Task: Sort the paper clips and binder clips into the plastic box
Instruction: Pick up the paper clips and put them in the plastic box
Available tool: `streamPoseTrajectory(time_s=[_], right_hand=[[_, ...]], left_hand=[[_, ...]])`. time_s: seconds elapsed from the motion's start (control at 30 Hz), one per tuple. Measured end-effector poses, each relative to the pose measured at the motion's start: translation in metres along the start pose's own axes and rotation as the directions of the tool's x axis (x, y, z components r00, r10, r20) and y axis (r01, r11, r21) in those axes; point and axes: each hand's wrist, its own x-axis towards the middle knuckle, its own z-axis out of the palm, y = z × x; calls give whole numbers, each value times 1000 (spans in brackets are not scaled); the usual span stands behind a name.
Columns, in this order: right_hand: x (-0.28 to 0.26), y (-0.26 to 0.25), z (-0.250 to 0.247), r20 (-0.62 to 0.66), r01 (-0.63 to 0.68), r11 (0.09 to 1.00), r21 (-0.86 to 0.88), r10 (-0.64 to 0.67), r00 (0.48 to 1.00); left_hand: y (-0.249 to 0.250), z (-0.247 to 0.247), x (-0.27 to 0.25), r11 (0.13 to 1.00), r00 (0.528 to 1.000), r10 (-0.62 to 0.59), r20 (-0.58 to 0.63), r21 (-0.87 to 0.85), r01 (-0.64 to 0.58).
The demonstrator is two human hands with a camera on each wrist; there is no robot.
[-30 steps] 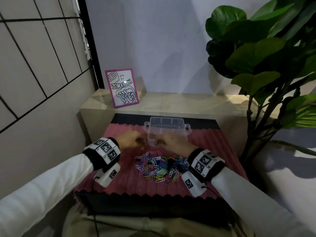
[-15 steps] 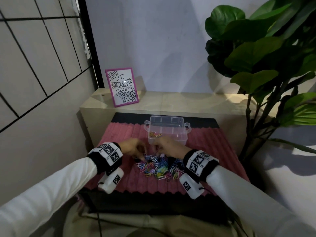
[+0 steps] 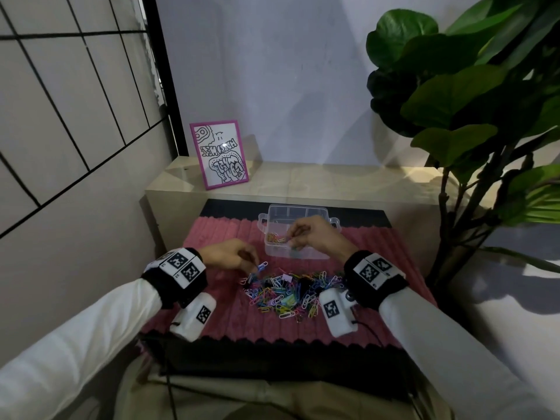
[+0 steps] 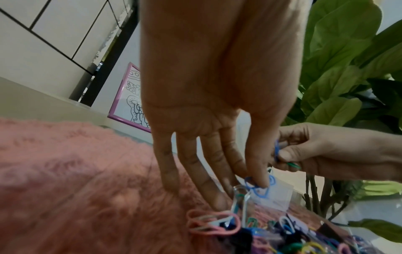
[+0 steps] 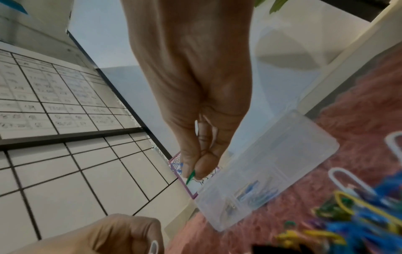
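Fingers of my right hand are pinching paper clips directly over the plastic box; my left hand is pinching blue clips at the pile, nearer me.

We see a dim head view, where soft light falls on the pale wall and the beige ledge, which carries faint bright patches. The plant throws a broad grey shadow across the wall and darker shapes to the far right. Straight tile lines bow near the edges from the wide lens. The wrist views are brighter but soft: the pink mat smears in the foreground, the pile of clips streaks with motion blur, and the clear plastic box looks hazy. Fine grain lies over the darker corners.
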Motion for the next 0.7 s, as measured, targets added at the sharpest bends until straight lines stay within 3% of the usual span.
streamPoseTrajectory(time_s=[0.13, 0.2, 0.3, 0.37, 0.43, 0.5, 0.6, 0.7], right_hand=[[19, -5, -1, -318, 22, 1000, -6, -23, 948], [29, -5, 5, -369, 10, 997, -83, -40, 928], [29, -4, 16, -171, -20, 946, -324, -38, 985], [22, -5, 22, -99, 48, 877, -479, -108, 989], [11, -8, 26, -93, 173, 851, -496, -250, 964], [4, -10, 30, -9, 255, 851, -459, -291, 957], [-2, -10, 37, 278, 236, 794, -560, -88, 956], [-3, -8, 43, 435, 211, 763, -612, 102, 895]], left_hand=[[1, -5, -4, 996, 997, 37, -62, -84, -42], [2, -6, -6, 981, 996, 52, -70, -181, -64], [1, -7, -7, 955, 993, 59, -98, -284, -85], [1, -11, -8, 951, 988, 72, -139, -290, -110], [0, -16, -7, 954, 982, 76, -170, -273, -121], [1, -22, -4, 964, 975, 67, -210, -238, -118], [9, -31, 7, 985, 952, 69, -297, -134, -113], [21, -36, 23, 994, 933, 87, -348, -34, -106]])
